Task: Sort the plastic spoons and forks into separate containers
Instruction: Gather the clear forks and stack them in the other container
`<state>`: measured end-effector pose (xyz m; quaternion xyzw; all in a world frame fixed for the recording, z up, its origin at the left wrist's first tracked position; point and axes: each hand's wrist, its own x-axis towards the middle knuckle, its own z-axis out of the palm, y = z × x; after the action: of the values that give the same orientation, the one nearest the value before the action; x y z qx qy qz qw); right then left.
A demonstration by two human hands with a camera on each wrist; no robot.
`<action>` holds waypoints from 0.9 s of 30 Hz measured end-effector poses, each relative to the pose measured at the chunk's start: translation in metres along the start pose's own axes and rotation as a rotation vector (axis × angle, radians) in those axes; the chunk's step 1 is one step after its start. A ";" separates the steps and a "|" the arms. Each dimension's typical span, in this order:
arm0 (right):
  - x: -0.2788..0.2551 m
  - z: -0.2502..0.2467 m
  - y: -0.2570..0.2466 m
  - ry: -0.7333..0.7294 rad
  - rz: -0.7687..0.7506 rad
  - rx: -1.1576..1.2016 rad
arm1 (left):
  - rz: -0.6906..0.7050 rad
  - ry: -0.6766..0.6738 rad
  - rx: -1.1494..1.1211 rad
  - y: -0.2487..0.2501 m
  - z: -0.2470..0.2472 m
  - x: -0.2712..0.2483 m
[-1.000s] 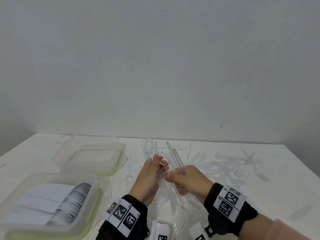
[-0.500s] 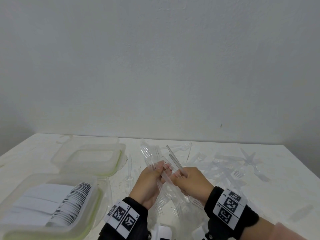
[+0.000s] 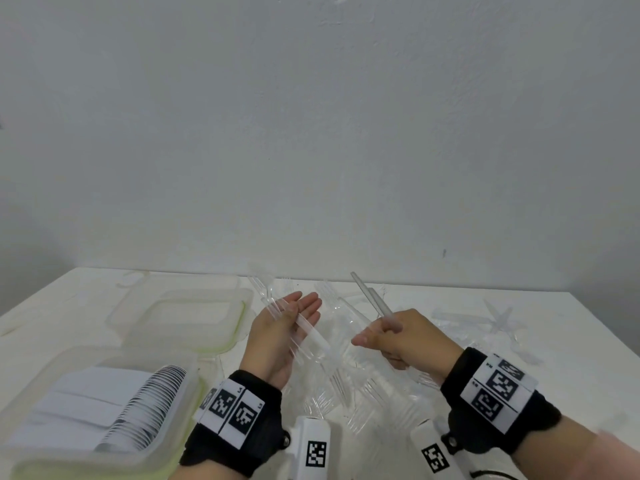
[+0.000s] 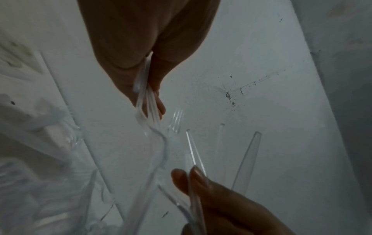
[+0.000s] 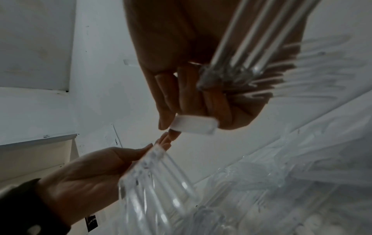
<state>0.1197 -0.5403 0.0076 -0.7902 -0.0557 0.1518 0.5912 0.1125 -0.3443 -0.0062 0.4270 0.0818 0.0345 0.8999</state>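
Note:
My left hand [image 3: 298,306] is palm up over the table with its fingers stretched out. Several clear plastic forks [image 3: 311,336] lie across the palm, tines pointing away, pinned there by the thumb; the left wrist view shows these forks [image 4: 145,101] pinched. To its right, my right hand [image 3: 384,332] grips a bundle of clear utensils [image 3: 372,299] with the handles sticking up. In the right wrist view fork tines fan out below that bundle [image 5: 251,47]. The two hands are a short way apart.
A clear tub [image 3: 41,445] at the near left holds stacked white pieces. Behind it stands an empty clear tub [image 3: 239,327] with a green rim. Loose clear cutlery [image 3: 346,393] lies under the hands, and more [image 3: 498,320] is scattered to the right. A white wall rises behind the table.
The hands were touching around one shared bundle; now they have drawn apart. My left hand has turned palm up with some forks, and my right has moved right with the others.

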 end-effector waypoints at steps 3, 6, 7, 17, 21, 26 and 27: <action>0.003 0.004 0.000 -0.006 0.031 0.018 | -0.008 -0.004 -0.009 0.001 0.004 -0.003; 0.004 0.010 0.003 -0.053 0.070 0.057 | 0.001 0.003 -0.017 -0.001 0.009 -0.007; 0.003 0.013 0.003 -0.071 0.083 0.063 | 0.014 0.009 -0.012 -0.002 0.010 -0.007; 0.003 0.020 0.005 -0.110 0.112 0.140 | 0.105 0.056 0.063 -0.009 0.010 -0.010; 0.006 0.020 0.005 -0.076 0.102 0.140 | 0.085 0.048 0.153 -0.017 0.011 -0.015; 0.007 0.018 0.004 -0.081 0.067 0.120 | -0.003 -0.017 0.226 -0.029 0.012 -0.019; 0.007 0.017 0.004 -0.071 0.062 0.102 | -0.002 -0.003 0.205 -0.028 0.012 -0.018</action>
<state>0.1205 -0.5240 -0.0016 -0.7543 -0.0443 0.2008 0.6235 0.0970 -0.3732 -0.0185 0.5166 0.0840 0.0243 0.8517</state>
